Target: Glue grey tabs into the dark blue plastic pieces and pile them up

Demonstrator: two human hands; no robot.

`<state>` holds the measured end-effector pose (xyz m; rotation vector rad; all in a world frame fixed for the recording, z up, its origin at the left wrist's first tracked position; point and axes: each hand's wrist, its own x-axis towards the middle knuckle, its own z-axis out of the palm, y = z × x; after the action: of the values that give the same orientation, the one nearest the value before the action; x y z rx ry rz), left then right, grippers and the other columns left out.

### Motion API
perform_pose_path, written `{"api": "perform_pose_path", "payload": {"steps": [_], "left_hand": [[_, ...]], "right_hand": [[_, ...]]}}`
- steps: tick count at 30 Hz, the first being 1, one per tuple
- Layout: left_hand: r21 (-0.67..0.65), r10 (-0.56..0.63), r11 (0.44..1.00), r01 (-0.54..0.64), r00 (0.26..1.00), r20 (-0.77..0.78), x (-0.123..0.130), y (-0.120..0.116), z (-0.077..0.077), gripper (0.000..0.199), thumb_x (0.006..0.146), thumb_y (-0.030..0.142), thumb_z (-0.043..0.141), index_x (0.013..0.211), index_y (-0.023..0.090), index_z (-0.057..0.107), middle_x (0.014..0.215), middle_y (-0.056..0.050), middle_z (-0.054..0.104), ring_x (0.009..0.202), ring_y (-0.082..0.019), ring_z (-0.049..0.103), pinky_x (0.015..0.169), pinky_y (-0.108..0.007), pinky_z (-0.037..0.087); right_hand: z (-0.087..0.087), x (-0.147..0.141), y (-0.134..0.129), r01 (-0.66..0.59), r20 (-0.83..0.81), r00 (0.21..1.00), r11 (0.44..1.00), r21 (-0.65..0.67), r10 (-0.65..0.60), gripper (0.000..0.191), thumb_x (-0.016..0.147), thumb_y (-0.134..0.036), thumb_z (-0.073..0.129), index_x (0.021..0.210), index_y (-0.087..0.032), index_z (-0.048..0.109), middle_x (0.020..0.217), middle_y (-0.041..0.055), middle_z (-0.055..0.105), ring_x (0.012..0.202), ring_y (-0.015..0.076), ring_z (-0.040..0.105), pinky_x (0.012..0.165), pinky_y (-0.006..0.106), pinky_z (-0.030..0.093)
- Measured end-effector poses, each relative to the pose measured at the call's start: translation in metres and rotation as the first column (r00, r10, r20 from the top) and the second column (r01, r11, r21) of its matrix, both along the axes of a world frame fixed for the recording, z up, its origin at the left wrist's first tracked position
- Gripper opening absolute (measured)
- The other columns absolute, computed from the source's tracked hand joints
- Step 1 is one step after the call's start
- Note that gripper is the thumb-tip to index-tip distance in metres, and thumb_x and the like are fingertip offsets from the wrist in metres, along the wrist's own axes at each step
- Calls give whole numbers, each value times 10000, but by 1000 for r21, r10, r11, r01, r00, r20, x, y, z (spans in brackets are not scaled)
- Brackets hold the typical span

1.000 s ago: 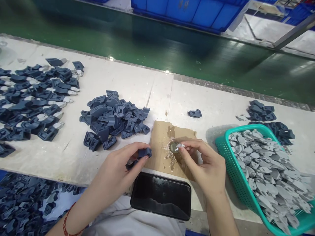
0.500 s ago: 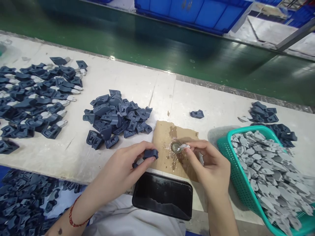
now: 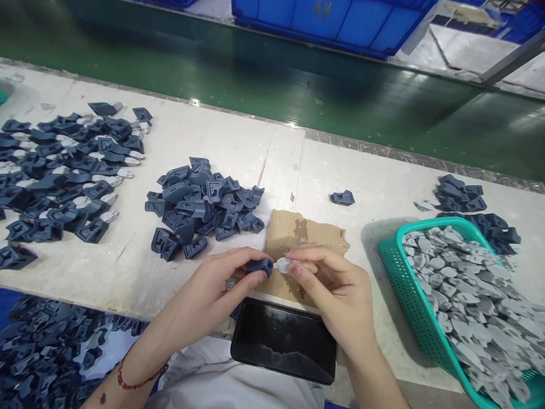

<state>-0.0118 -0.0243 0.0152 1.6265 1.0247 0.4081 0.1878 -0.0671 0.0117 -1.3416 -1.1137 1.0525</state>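
Between thumb and fingers, my left hand holds a dark blue plastic piece. My right hand pinches a small light grey piece, its narrow end pointing left at the blue one. The two pieces are very close; I cannot tell whether they touch. Both hands are over a brown cardboard piece with wet stains. A black phone lies just below, at the table's front edge. The round dish on the cardboard is hidden behind my right hand.
Loose blue pieces are heaped left of the cardboard. Blue pieces with grey tips cover the far left. A green basket of grey pieces stands right, with more blue pieces behind. One blue piece lies alone beyond the cardboard.
My right hand has moved left from the round dish, bringing the grey piece up beside the blue piece. My left hand has stayed nearly in place, still holding the blue piece.
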Motion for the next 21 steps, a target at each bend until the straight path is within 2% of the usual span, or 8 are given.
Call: {"api": "perform_pose_path", "payload": {"steps": [4, 9, 14, 21], "left_hand": [[33, -11, 999, 12, 1000, -10, 1, 0, 1, 277, 1064, 363, 529, 1263, 295, 710, 996, 11, 759, 784, -149, 664, 640, -213, 493], [77, -21, 997, 21, 1000, -4, 1, 0, 1, 268, 1066, 333, 523, 1234, 277, 724, 1059, -9, 771, 831, -166, 689, 675, -223, 516], [130, -23, 991, 24, 1000, -12, 1, 0, 0, 210, 1058, 302, 537, 1101, 241, 734, 942, 1, 762, 739, -150, 670, 661, -222, 499], [132, -55, 990, 51, 998, 25, 0, 0, 0, 196, 1054, 260, 543, 1054, 223, 736, 940, -4, 751, 869, -168, 717, 714, -212, 508]], "right_hand": [[-4, 0, 0, -21, -6, 1000, 1000, -11, 21, 79, 873, -189, 764, 883, -252, 810, 866, 12, 796, 719, 124, 743, 637, 193, 594], [-8, 0, -1, -60, 38, 997, 998, -13, 61, 64, 896, -221, 755, 916, -247, 811, 902, 38, 793, 772, 161, 742, 638, 243, 597], [-8, -1, -1, -93, 98, 991, 996, 13, 91, 70, 912, -215, 743, 902, -245, 805, 874, 35, 767, 807, 167, 719, 661, 263, 582], [-6, 1, 1, -134, 57, 989, 991, -22, 135, 61, 892, -218, 746, 863, -229, 798, 793, 21, 736, 732, 153, 690, 606, 251, 546]]}}
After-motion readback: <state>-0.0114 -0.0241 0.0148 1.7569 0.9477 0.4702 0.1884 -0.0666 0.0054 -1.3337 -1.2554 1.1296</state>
